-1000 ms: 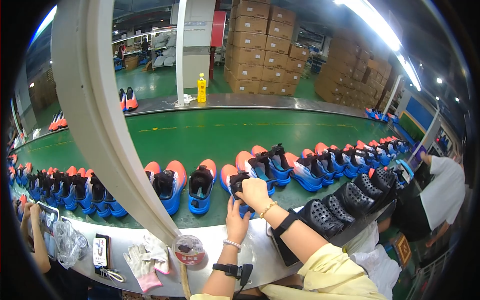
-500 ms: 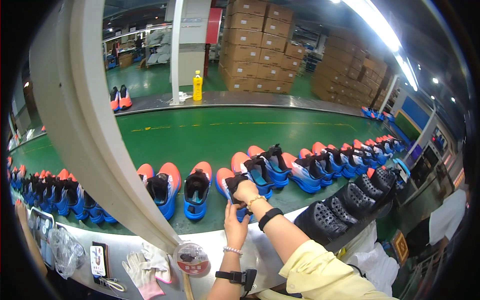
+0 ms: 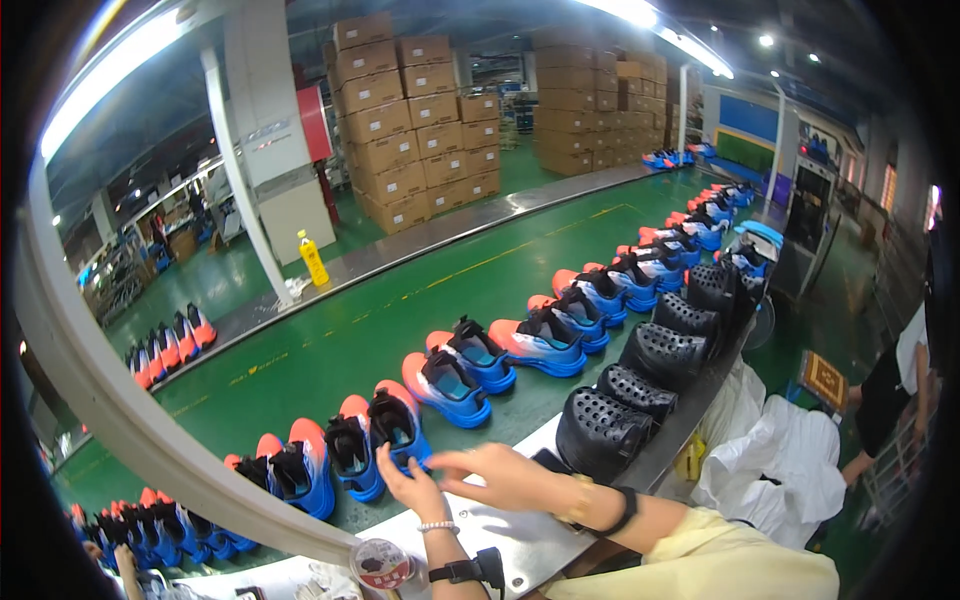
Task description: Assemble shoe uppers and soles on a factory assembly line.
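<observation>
both hands (image 3: 470,478) touching a glossy blue-orange sneaker (image 3: 398,428)

Stacked cardboard boxes (image 3: 405,130) stood behind a yellow bottle (image 3: 314,259); black perforated moulds (image 3: 603,432) lined the surface (image 3: 470,530).

Both arms come in bare from the bottom edge. The left hand (image 3: 412,487) has a thin white bead bracelet (image 3: 437,526) at the wrist, plus a black strap (image 3: 462,571) with a chunky clip further down the forearm. The right hand (image 3: 503,473) wears a gold-coloured bangle (image 3: 577,500) and a black band (image 3: 622,512) right behind it. The pale yellow sleeve (image 3: 720,560) looks loose and a bit crumpled.
</observation>
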The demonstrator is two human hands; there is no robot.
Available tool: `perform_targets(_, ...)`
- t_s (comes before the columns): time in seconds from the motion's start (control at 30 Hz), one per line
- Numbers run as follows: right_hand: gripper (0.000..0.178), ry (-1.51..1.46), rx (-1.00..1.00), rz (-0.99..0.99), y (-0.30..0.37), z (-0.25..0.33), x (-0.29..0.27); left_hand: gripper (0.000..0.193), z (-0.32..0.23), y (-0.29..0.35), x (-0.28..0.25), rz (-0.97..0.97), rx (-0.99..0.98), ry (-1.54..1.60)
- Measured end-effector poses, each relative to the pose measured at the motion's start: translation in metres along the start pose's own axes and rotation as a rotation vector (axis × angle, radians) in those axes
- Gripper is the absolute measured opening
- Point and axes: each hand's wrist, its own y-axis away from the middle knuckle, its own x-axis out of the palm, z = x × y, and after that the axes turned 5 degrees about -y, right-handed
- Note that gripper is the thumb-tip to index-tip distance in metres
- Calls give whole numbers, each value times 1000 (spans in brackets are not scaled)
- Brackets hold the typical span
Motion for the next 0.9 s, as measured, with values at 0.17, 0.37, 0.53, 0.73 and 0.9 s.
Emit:
perform_targets(0.17,29,430,310,-637,112,30,-107,48,-60,10,6,-87,312,-157)
perform_targets(0.37,41,657,204,-680,171,-16,-110,66,-110,-12,87,445,348,-532)
perform_targets(0.53,47,510,291,-837,190,-20,-86,76,-88,-47,163,731,371,-1002)
perform_targets(0.73,45,534,289,-831,192,-24,-98,37,-78,-55,162,800,487,-793)
perform_targets(0.9,47,523,256,-843,194,-24,-103,50,-101,-5,102,942,559,-539)
